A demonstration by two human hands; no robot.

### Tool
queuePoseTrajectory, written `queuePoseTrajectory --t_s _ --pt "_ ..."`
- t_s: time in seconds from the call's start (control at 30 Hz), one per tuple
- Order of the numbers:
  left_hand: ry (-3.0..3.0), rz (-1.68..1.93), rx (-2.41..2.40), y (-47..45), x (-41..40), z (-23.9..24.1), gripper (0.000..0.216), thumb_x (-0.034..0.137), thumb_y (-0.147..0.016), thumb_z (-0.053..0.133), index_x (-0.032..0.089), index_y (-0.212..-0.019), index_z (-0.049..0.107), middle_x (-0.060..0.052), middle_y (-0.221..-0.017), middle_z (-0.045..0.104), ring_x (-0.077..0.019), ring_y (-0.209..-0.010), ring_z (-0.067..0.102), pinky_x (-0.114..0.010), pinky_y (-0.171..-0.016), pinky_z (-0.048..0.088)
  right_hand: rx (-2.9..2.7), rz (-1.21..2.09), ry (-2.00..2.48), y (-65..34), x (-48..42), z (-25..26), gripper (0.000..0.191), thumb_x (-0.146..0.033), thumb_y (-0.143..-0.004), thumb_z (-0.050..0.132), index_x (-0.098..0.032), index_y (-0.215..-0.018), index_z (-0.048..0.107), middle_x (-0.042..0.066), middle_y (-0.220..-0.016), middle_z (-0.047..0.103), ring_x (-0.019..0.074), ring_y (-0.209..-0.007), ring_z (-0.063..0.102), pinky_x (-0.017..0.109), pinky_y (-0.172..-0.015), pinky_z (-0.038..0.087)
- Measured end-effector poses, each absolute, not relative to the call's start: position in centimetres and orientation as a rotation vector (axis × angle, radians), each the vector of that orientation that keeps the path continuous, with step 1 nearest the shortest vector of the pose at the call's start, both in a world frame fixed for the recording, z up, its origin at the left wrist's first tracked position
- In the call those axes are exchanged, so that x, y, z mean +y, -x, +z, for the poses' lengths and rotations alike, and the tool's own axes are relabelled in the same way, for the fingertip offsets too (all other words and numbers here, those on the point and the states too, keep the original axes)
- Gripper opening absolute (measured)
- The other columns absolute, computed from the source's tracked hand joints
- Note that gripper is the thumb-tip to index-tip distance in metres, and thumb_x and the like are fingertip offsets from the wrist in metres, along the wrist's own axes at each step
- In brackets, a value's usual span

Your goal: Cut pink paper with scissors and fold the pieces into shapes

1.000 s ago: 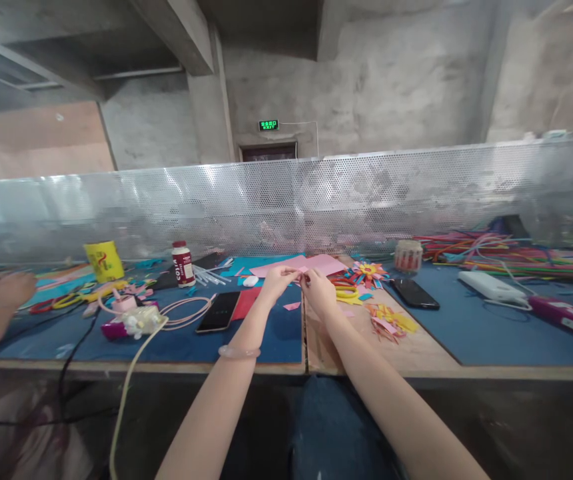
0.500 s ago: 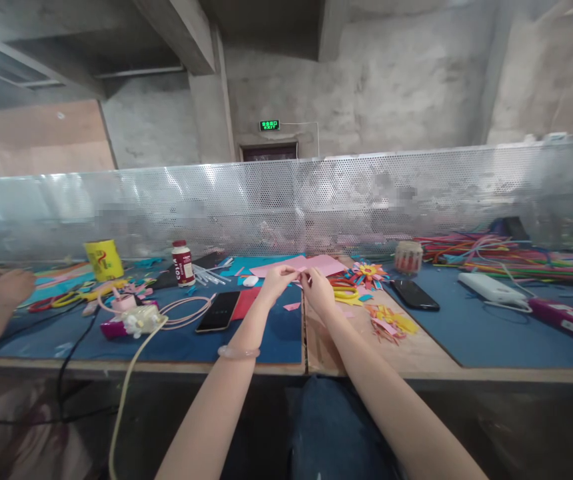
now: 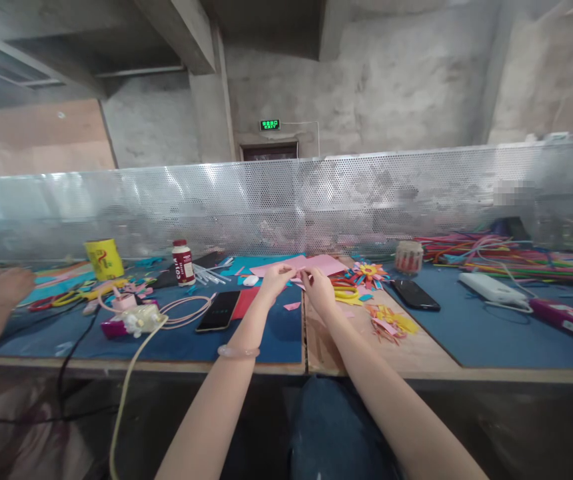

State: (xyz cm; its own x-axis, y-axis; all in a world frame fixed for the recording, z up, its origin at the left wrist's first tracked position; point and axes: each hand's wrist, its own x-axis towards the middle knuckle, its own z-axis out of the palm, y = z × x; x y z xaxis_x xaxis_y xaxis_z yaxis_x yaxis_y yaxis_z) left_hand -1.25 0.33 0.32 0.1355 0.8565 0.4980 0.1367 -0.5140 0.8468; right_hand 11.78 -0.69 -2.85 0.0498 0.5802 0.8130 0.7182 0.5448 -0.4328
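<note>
My left hand [image 3: 277,283] and my right hand [image 3: 318,289] meet fingertip to fingertip at the middle of the table. Both are closed in a pinch on a small piece of pink paper [image 3: 300,273], mostly covered by the fingers. Just behind them lies a larger pink paper sheet [image 3: 324,263] over blue paper [image 3: 241,265]. To the right of my right hand are yellow-handled scissors [image 3: 346,294] and a colourful paper flower [image 3: 368,273]. A pink scrap [image 3: 292,306] rests below my fingers.
A phone [image 3: 218,311] and a red-capped bottle [image 3: 182,263] stand left, beyond a power strip with cables [image 3: 136,321]. At right are another phone [image 3: 415,295], a white power bank [image 3: 491,287] and several coloured stems [image 3: 466,253]. A co-worker's hand [image 3: 10,288] is far left.
My fingertips have shifted slightly while keeping their pinch. The left phone's screen now shows faint digits.
</note>
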Motion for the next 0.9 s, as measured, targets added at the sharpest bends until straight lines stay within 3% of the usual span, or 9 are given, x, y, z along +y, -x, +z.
queuePoseTrajectory --t_s 0.7,0.9 --pt "-1.466 1.302 0.919 1.37 0.11 0.14 0.020 0.033 -0.063 0.064 0.017 -0.075 0.065 -0.009 -0.087 0.068 -0.0214 -0.094 0.059 -0.026 -0.070 0.043 -1.730 -0.436 1.072 -12.35 -0.82 -2.86 0.021 -0.023 -0.087 0.042 -0.021 -0.089 0.063 0.003 -0.080 0.064 0.0146 -0.077 0.057 0.022 -0.067 0.037" --pt "-1.340 1.293 0.864 1.59 0.88 -0.26 0.017 0.027 -0.061 0.064 0.016 -0.075 0.067 -0.008 -0.089 0.068 -0.0199 -0.093 0.060 -0.027 -0.071 0.043 -1.874 -0.579 1.021 -12.79 -0.64 -2.92 0.027 -0.024 -0.090 0.037 -0.020 -0.104 0.059 0.005 -0.093 0.065 0.0171 -0.089 0.055 0.024 -0.072 0.039"
